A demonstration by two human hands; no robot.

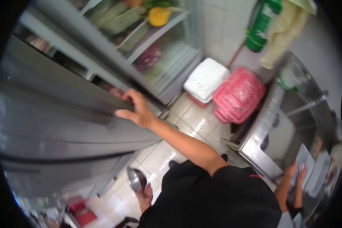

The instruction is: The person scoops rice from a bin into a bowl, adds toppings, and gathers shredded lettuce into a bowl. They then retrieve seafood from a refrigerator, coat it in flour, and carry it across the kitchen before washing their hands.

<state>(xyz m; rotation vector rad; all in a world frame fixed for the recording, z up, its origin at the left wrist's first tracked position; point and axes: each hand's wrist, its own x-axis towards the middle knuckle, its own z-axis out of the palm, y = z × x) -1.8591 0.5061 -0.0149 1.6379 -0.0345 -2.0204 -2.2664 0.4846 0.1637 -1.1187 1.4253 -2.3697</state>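
Note:
My right hand (136,109) reaches across to a grey steel refrigerator door (76,102). Its fingers curl over the door's edge and the thumb lies against the front face. The door stands ajar, and dark shelves with blurred contents show in the gap. Low on my left side, my left hand (145,195) grips a round metal bowl (136,179) by its rim. The bowl is tilted, and I cannot make out anything inside it.
A glass-front cooler (140,49) holds produce. On the tiled floor stand a white-lidded box (207,78) and a pink basket (239,95). At right is a steel sink (254,150), where another person's hands (295,173) hold a pale tray (306,161). A green bottle (263,26) hangs on the wall.

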